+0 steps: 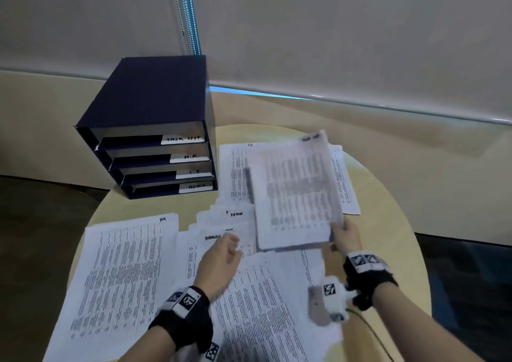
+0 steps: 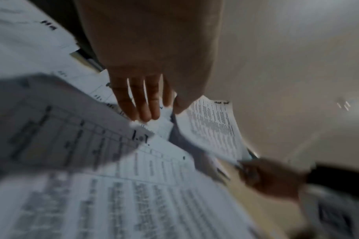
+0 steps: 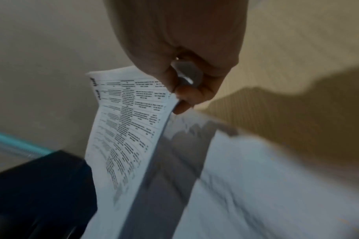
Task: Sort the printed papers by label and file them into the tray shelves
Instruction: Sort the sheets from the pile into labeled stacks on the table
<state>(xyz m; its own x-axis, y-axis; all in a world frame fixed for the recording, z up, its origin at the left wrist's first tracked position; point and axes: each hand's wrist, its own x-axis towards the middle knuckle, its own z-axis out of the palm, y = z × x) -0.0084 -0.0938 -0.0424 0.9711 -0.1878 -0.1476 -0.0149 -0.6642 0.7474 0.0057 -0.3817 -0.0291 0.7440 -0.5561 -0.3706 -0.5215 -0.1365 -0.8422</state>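
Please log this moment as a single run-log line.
right hand: pinches lifted sheet | left hand: open over table papers | tray shelves: sheet unfiled

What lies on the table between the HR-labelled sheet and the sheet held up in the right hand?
In the head view, overlapping Admin-labelled sheets lie between the HR sheet and the held sheet, with the left hand over them.

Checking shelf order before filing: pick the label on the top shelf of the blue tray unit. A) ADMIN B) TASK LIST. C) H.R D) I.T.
B: on the blue tray unit, the topmost white tag reads TASK LIST, with H.R., I.T. and ADMIN on the shelves below it.
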